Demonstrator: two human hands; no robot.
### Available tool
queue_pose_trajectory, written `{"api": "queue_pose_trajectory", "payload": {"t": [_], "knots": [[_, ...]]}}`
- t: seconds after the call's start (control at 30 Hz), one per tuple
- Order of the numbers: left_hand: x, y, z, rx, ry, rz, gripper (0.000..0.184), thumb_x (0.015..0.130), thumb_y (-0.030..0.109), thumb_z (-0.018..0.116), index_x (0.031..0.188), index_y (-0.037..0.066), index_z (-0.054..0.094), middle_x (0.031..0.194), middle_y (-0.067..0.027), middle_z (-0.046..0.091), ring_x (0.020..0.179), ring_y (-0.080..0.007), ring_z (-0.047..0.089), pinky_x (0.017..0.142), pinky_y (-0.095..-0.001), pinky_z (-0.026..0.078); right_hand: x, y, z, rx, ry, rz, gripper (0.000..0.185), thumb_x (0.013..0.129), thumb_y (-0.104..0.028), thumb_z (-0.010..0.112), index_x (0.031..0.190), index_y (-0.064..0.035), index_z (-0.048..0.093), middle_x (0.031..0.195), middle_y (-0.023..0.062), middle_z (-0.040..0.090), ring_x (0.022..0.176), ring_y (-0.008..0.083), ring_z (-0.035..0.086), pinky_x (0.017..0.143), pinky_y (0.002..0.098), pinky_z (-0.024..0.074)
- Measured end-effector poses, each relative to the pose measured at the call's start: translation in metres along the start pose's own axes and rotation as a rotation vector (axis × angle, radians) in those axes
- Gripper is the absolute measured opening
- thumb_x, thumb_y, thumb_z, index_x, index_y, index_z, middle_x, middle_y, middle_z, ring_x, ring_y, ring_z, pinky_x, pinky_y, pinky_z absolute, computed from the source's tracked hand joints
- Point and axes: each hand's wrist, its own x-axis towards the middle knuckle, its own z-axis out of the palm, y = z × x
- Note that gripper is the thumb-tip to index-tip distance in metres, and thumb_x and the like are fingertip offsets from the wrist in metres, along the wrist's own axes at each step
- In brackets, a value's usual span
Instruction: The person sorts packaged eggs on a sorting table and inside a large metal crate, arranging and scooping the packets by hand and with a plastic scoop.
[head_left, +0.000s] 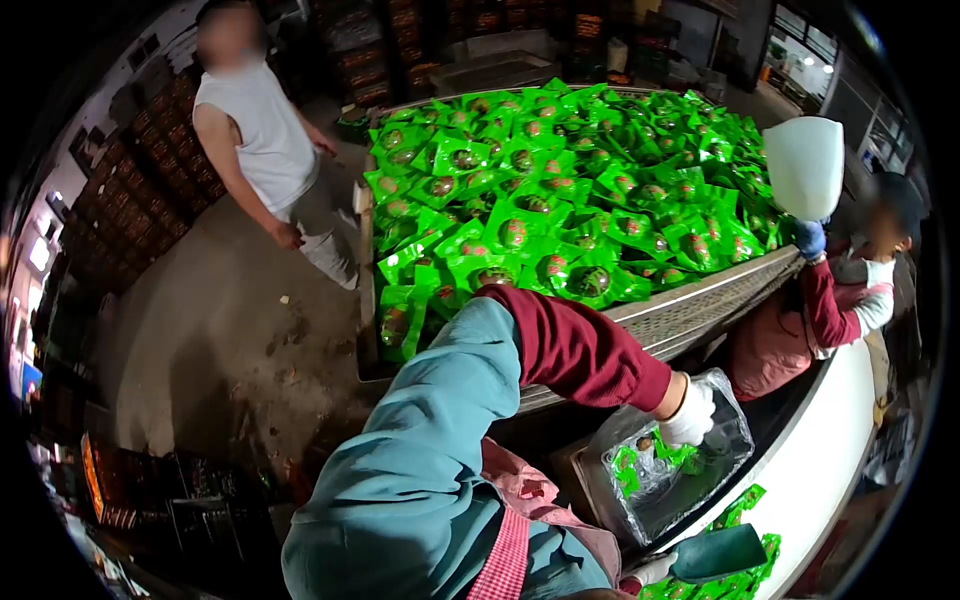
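Observation:
My left hand [691, 412], in a white glove, hangs over a box lined with clear plastic [735, 425]. Its fingers are curled, and what they hold, if anything, is hidden. Inside that box, beneath the hand, are a few green packets [627, 470] and a small brownish round thing [645, 443]. My right hand [652, 570], also gloved and partly cut off by my body, grips a dark green scoop [718, 553]. Around and under the scoop, more green packets [738, 505] lie on the white tabletop [800, 490].
A large bin [700, 295] is heaped with shiny green packets [560, 190]. At the right a co-worker [835, 300] raises a white scoop-like container [804, 165] in a blue-gloved hand. Another person [265, 140] stands left of the bin. Stacked crates [145, 180] line the wall.

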Motion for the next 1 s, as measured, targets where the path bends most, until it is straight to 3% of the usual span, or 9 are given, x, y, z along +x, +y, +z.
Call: {"api": "queue_pose_trajectory", "payload": {"t": [0.07,0.13,0.23,0.33,0.8,0.9,0.93,1.0], "knots": [[0.002,-0.001,0.038,0.0,-0.284,0.018,0.031,0.082,0.038,0.055,0.095,0.015,0.071,0.093,-0.0092,0.069,0.091,-0.0278,0.065,0.076,-0.0427,0.051,0.003,0.007,-0.004,-0.062,0.037,-0.025,0.059,0.085,-0.05,0.058,0.1,0.0072,0.064,0.089,0.0147,0.067,0.078,0.0268,0.064,0.073,0.0358,0.0499],[0.006,-0.005,0.061,-0.147,-0.348,0.126,0.03,0.083,0.035,0.052,0.092,0.015,0.073,0.094,-0.0104,0.07,0.09,-0.0272,0.067,0.076,-0.0417,0.052,-0.005,-0.001,-0.003,-0.113,0.051,-0.054,0.056,0.086,-0.048,0.057,0.102,0.0058,0.063,0.09,0.0143,0.066,0.079,0.0263,0.063,0.073,0.0354,0.0498],[0.01,-0.007,0.056,-0.139,-0.228,0.079,0.028,0.079,0.034,0.056,0.085,0.013,0.073,0.084,-0.0085,0.071,0.079,-0.028,0.068,0.066,-0.0424,0.053,-0.011,-0.01,0.003,-0.173,0.054,-0.077,0.052,0.086,-0.044,0.057,0.105,0.0037,0.061,0.092,0.0136,0.066,0.08,0.0256,0.063,0.073,0.0347,0.0497],[0.005,-0.006,0.032,-0.117,-0.129,0.009,0.027,0.077,0.033,0.057,0.082,0.012,0.073,0.081,-0.0097,0.07,0.078,-0.029,0.068,0.066,-0.0441,0.052,-0.016,-0.019,0.014,-0.211,0.063,-0.106,0.048,0.087,-0.041,0.057,0.108,0.0016,0.059,0.093,0.0129,0.065,0.081,0.0248,0.062,0.073,0.034,0.0496],[0.02,0.009,0.038,-0.121,-0.217,0.121,0.026,0.078,0.035,0.056,0.081,0.015,0.073,0.08,-0.0081,0.07,0.075,-0.0272,0.068,0.064,-0.042,0.053,-0.012,-0.04,0.041,-0.341,0.061,-0.236,0.036,0.091,-0.026,0.056,0.121,-0.0081,0.05,0.101,0.0099,0.061,0.086,0.0215,0.06,0.074,0.0307,0.049],[0.006,0.007,0.049,-0.146,0.116,0.196,0.025,0.075,0.035,0.058,0.077,0.015,0.072,0.074,-0.0073,0.069,0.069,-0.0266,0.068,0.06,-0.0415,0.052,0.006,-0.025,0.025,-0.36,0.056,-0.286,0.036,0.092,-0.023,0.055,0.124,-0.0102,0.048,0.102,0.0092,0.06,0.087,0.0207,0.06,0.074,0.03,0.0488],[0.003,0.011,0.051,-0.162,-0.014,0.14,0.024,0.074,0.035,0.058,0.072,0.014,0.07,0.072,-0.008,0.068,0.066,-0.0272,0.067,0.058,-0.0417,0.052,0.009,-0.015,0.015,-0.376,0.061,-0.317,0.036,0.092,-0.022,0.055,0.125,-0.0109,0.047,0.103,0.009,0.06,0.088,0.0205,0.059,0.074,0.0298,0.0488],[-0.016,0.011,0.032,-0.293,0.043,0.084,0.019,0.071,0.03,0.062,0.068,0.012,0.068,0.068,-0.01,0.066,0.059,-0.0312,0.064,0.054,-0.0424,0.052,0.007,0.011,0.001,-0.479,0.069,-0.425,0.036,0.092,-0.02,0.055,0.127,-0.0123,0.046,0.104,0.0085,0.06,0.089,0.02,0.059,0.075,0.0293,0.0487]]}}
